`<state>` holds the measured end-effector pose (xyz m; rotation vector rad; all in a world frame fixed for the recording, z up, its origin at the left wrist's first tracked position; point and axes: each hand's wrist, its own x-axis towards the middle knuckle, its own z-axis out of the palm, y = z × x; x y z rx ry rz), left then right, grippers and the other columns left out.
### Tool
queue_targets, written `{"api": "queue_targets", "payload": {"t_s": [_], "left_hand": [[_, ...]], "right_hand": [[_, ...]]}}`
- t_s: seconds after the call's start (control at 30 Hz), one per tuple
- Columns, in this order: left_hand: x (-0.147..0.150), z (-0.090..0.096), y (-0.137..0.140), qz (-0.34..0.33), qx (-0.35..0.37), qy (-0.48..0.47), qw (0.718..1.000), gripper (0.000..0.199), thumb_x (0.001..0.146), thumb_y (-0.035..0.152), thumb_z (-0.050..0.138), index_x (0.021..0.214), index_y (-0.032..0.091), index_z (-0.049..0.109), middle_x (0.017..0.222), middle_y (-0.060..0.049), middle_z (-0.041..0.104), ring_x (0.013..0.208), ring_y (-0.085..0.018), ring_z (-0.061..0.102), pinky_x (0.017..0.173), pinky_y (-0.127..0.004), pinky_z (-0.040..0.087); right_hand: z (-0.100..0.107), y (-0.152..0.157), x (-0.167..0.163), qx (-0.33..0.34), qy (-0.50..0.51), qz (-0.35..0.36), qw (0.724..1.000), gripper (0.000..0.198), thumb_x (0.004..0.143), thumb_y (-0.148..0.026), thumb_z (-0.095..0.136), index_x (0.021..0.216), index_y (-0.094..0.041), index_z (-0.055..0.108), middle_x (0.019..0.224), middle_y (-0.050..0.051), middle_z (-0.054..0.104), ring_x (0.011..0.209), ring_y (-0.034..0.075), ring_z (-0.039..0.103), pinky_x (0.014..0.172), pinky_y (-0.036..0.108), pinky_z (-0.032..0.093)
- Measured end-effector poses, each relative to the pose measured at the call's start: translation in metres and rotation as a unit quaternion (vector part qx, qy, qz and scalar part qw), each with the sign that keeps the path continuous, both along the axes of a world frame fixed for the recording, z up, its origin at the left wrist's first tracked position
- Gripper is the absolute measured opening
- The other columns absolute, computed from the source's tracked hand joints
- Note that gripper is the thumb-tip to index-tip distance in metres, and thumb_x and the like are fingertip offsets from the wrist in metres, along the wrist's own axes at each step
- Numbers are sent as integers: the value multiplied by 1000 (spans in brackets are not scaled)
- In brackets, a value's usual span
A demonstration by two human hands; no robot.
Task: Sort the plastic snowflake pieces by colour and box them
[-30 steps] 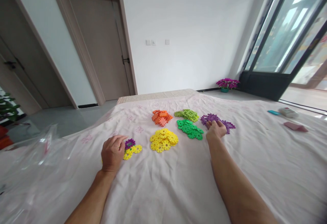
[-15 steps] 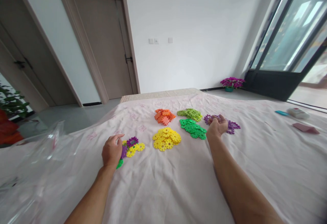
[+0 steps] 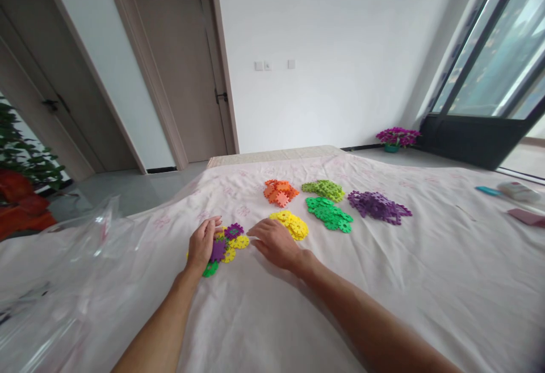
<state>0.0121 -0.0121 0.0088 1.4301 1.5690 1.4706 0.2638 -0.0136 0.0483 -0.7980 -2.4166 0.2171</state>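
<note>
At near left, the left hand (image 3: 201, 246) curves beside mixed pieces (image 3: 218, 250); the right hand (image 3: 277, 243) is just right of them, before a yellow pile (image 3: 297, 226). I cannot tell whether either's fingers grip anything. Farther lies an orange pile (image 3: 281, 193).

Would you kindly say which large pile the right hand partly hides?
The yellow pile: the right hand hides part of it, but none of the orange pile, lime pile, green pile or purple pile.
</note>
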Motion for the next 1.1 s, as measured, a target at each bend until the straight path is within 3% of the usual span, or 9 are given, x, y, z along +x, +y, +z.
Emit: {"api": "queue_targets", "payload": {"t_s": [0.13, 0.23, 0.37, 0.5, 0.63, 0.87, 1.1], "left_hand": [[-1, 2, 1, 58, 20, -31, 998, 56, 91, 59, 40, 111, 15, 66, 101, -11, 73, 86, -20, 71, 75, -32, 55], [-3, 4, 2, 102, 25, -33, 994, 51, 91, 56, 41, 106, 16, 68, 94, -9, 73, 80, -18, 70, 72, -31, 54], [-2, 5, 3, 110, 15, -39, 993, 48, 89, 54, 44, 103, 16, 69, 91, -9, 73, 77, -18, 69, 69, -30, 53], [-1, 6, 2, 106, 10, -36, 994, 49, 87, 54, 46, 103, 15, 70, 89, -9, 73, 77, -19, 68, 70, -30, 53], [0, 6, 1, 105, 10, -45, 993, 50, 85, 55, 48, 103, 14, 70, 89, -10, 73, 77, -19, 68, 69, -31, 54], [-2, 5, 2, 108, 8, -49, 993, 46, 85, 51, 49, 104, 14, 70, 89, -9, 73, 76, -18, 68, 69, -30, 54], [-7, 7, 1, 155, 41, -34, 986, 43, 87, 48, 46, 103, 17, 70, 87, -8, 74, 81, -21, 70, 76, -33, 54]], "right_hand": [[-7, -11, -21, 12, -83, -12, 996, 37, 93, -34, 60, 128, -22, 58, 121, 7, 67, 121, 25, 51, 100, 38, 38], [-11, -8, -28, 13, -128, -15, 992, 26, 96, -37, 57, 117, -23, 63, 113, 5, 69, 111, 22, 55, 94, 35, 39], [-11, -6, -31, 31, -166, -13, 985, 19, 99, -34, 52, 98, -21, 66, 96, 5, 69, 96, 19, 57, 83, 31, 39], [-12, -8, -30, 66, -181, -7, 981, 16, 99, -26, 51, 97, -19, 65, 91, 6, 68, 90, 19, 56, 79, 30, 38], [-16, -10, -27, 79, -139, -25, 987, 15, 99, -22, 50, 103, -19, 64, 90, 5, 68, 86, 18, 56, 78, 30, 38], [-12, -4, -13, 43, -13, -95, 994, 20, 100, -21, 46, 98, -19, 66, 87, 5, 66, 83, 17, 55, 77, 29, 38], [-4, 28, 28, 50, 99, -249, 962, 23, 99, -23, 40, 93, -19, 61, 90, 6, 65, 87, 20, 55, 81, 30, 38]]}}
